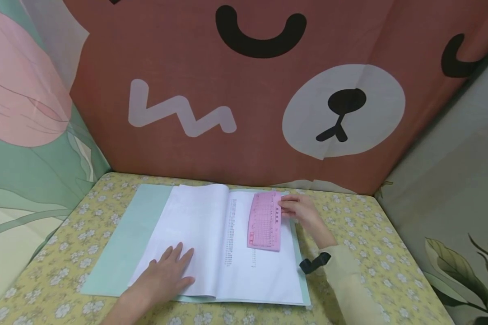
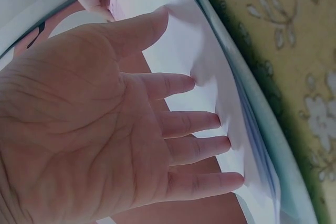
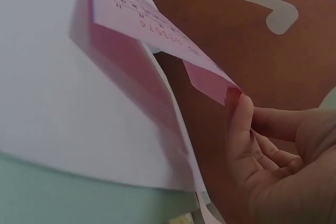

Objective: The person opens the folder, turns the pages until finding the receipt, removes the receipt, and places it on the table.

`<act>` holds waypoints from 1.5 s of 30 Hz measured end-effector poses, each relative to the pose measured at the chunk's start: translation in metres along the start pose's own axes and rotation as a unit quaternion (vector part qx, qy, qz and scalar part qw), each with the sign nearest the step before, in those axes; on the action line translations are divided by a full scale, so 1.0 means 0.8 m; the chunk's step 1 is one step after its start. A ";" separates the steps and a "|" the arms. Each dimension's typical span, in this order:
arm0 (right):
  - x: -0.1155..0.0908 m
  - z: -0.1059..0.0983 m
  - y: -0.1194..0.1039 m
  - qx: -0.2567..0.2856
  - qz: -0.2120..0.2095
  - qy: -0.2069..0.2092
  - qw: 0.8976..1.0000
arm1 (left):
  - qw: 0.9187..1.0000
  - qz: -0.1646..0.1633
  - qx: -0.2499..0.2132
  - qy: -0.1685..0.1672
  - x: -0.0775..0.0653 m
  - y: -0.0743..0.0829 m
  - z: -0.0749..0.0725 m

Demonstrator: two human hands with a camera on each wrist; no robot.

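Observation:
An open pale green folder (image 1: 140,225) lies in the head view with white pages (image 1: 199,225) spread left and right. My right hand (image 1: 302,212) pinches the edge of a pink printed slip (image 1: 264,221), held over the right-hand page. In the right wrist view the slip (image 3: 152,30) is tilted, its corner between thumb and fingers, with red digits on its face. My left hand (image 1: 166,271) rests flat on the left page, fingers spread. The left wrist view shows its fingertips touching the white paper (image 2: 205,77).
The folder lies on a yellow floral tablecloth (image 1: 365,243). Behind the table hangs a reddish-brown cloth (image 1: 256,158) with a cartoon face. A black band (image 1: 314,263) is on the right wrist, over a pale yellow sleeve (image 1: 347,284). Printed cloth (image 1: 24,180) stands at the left side.

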State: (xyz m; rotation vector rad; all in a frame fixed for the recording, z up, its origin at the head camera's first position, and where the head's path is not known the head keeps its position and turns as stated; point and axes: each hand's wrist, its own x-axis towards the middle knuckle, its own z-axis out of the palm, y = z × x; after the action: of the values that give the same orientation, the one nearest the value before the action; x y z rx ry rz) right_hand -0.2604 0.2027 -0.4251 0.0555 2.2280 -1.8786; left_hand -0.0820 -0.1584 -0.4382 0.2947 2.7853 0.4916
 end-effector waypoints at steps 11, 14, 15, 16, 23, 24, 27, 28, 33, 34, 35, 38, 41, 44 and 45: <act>-0.020 -0.061 0.004 0.008 -0.011 -0.004 1.000 | 1.000 0.001 0.007 -0.001 0.002 0.000 -0.001; -0.026 -0.076 0.007 0.007 -0.004 0.008 1.000 | 1.000 0.004 0.008 0.002 0.001 0.000 -0.001; -0.027 -0.081 0.009 0.009 -0.001 0.012 1.000 | 1.000 0.005 0.008 0.003 0.000 0.000 -0.001; -0.028 -0.086 0.011 0.015 0.001 0.016 1.000 | 1.000 0.006 0.009 0.003 0.000 0.000 -0.001; -0.037 -0.125 0.028 0.015 0.001 0.028 0.999 | 1.000 0.007 0.015 -0.006 0.003 -0.001 -0.002; -0.038 -0.129 0.030 0.018 0.002 0.030 0.999 | 1.000 0.007 0.015 -0.005 0.003 -0.001 -0.001; -0.041 -0.143 0.036 0.031 0.012 0.036 0.999 | 1.000 0.008 0.017 -0.002 0.003 0.000 -0.001; -0.042 -0.147 0.039 0.033 0.017 0.038 0.999 | 1.000 0.008 0.017 0.000 0.003 0.000 -0.001; -0.048 -0.170 0.055 0.035 0.034 0.047 0.998 | 1.000 0.010 0.018 0.001 0.002 -0.001 -0.002; -0.049 -0.175 0.058 0.034 0.037 0.051 0.997 | 1.000 0.010 0.018 0.001 0.002 -0.001 -0.002; -0.050 -0.180 0.062 0.030 0.039 0.053 0.997 | 1.000 0.011 0.018 0.002 0.002 -0.002 -0.002; -0.053 -0.194 0.072 0.016 0.046 0.062 0.997 | 1.000 0.016 0.019 0.006 0.000 -0.002 -0.005; -0.057 -0.206 0.079 -0.003 0.052 0.067 0.996 | 0.999 0.026 0.027 0.014 -0.001 -0.001 -0.007; -0.061 -0.214 0.085 -0.021 0.058 0.074 0.995 | 0.998 0.035 0.036 0.025 0.000 0.002 -0.010; -0.062 -0.216 0.086 -0.032 0.060 0.077 0.995 | 0.998 0.040 0.039 0.031 0.000 0.004 -0.011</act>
State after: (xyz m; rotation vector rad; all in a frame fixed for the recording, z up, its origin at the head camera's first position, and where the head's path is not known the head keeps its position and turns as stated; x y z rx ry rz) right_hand -0.2256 0.3896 -0.4551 0.3261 2.3249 -1.7941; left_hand -0.0843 -0.1584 -0.4293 0.4169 2.8668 0.4174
